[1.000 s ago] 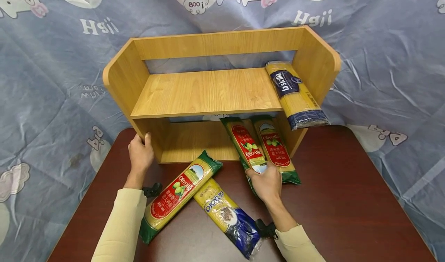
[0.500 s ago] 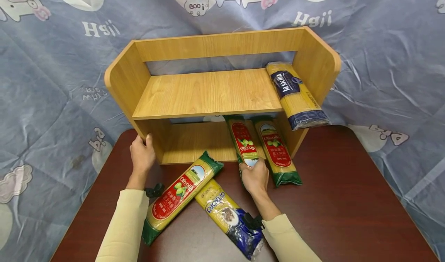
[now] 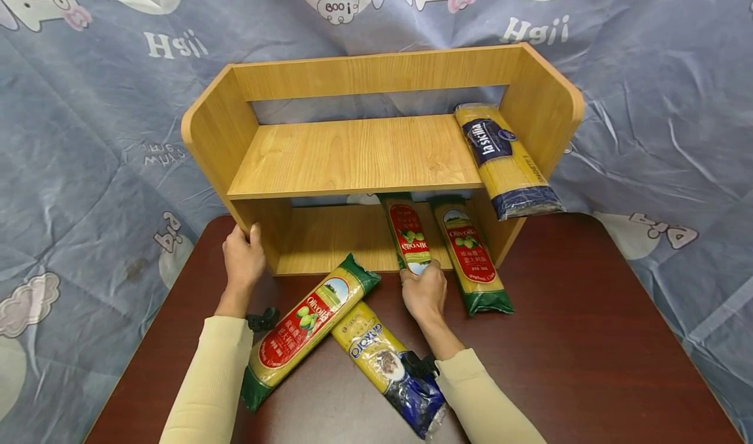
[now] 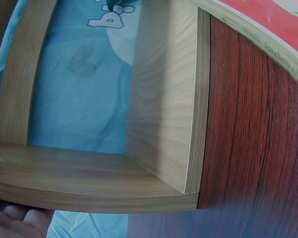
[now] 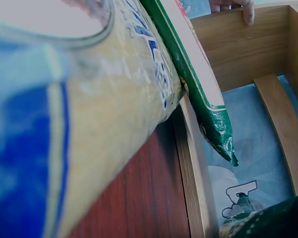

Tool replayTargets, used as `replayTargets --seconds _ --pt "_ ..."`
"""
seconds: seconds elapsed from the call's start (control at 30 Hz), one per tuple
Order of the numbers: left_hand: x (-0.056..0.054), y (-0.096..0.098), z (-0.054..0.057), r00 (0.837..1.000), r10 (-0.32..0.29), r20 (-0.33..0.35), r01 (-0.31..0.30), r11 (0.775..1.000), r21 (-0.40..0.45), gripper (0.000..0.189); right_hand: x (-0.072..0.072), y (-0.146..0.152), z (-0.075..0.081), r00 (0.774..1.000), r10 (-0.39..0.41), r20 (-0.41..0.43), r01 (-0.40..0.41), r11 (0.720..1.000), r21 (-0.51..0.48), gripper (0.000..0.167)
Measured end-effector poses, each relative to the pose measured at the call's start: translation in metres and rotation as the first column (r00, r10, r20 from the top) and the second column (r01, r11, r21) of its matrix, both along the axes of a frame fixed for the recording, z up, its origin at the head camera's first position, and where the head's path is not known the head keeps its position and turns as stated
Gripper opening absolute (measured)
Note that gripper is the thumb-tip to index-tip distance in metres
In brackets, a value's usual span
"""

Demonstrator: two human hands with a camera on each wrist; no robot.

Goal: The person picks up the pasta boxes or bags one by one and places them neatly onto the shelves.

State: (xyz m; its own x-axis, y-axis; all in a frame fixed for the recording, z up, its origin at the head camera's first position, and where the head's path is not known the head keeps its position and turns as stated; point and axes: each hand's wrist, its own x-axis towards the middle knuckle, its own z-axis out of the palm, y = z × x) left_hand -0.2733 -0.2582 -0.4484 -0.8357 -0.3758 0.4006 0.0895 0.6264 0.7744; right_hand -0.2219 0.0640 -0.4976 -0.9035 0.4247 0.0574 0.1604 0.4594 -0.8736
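Observation:
My left hand (image 3: 244, 258) grips the front edge of the wooden shelf's (image 3: 353, 156) left side panel; its fingers (image 4: 32, 220) curl behind the board in the left wrist view. With my right hand (image 3: 425, 290) I hold the near end of a green-ended spaghetti packet (image 3: 407, 228), whose far part lies in the lower compartment. To its right, apart from it, a matching spaghetti packet (image 3: 470, 251) lies partly inside, its green end sticking out over the table. A third green-ended packet (image 3: 306, 329) rests slantwise on the table, its upper end overlapping a blue-and-yellow pasta packet (image 3: 385, 365).
A yellow-and-blue spaghetti packet (image 3: 506, 159) lies at the right of the upper shelf, its end overhanging the front edge. A dark red table (image 3: 600, 339) supports everything. Behind hangs a blue printed cloth (image 3: 653, 136).
My right hand has moved left and slightly forward with the spaghetti packet, which now lies straighter, deeper in the compartment and apart from its neighbour. My left hand keeps its grip on the panel.

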Motion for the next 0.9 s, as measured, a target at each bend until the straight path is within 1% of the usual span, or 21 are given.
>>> replayTargets --seconds 0.27,0.37,0.57,0.73,0.9 --pt "-0.0003 -0.0009 -0.0008 1.0 0.0 -0.007 0.0 1.0 -0.005 0.03 -0.0051 -0.0025 -0.0043 0.999 0.04 0.035 -0.041 0.998 0.041 0.036" --pt "-0.0005 -0.0004 -0.0016 1.0 -0.001 -0.002 0.001 1.0 -0.003 0.03 -0.0057 -0.0024 -0.0037 0.996 0.074 0.059 -0.077 0.996 0.05 0.038" --pt "-0.0016 0.0011 0.0001 1.0 0.001 -0.019 -0.001 1.0 0.0 0.03 -0.0075 -0.0014 -0.0014 0.982 0.15 0.117 -0.16 0.983 0.085 0.052" --pt "-0.0023 0.0016 0.0009 1.0 -0.002 -0.013 0.002 1.0 0.002 0.032 -0.0074 0.0003 -0.0032 0.975 0.169 0.145 -0.186 0.977 0.108 0.06" --pt "-0.0001 0.0007 -0.0006 1.0 0.003 0.001 -0.003 1.0 0.011 0.031 -0.0041 0.0015 -0.0026 0.963 0.191 0.189 -0.217 0.968 0.123 0.067"
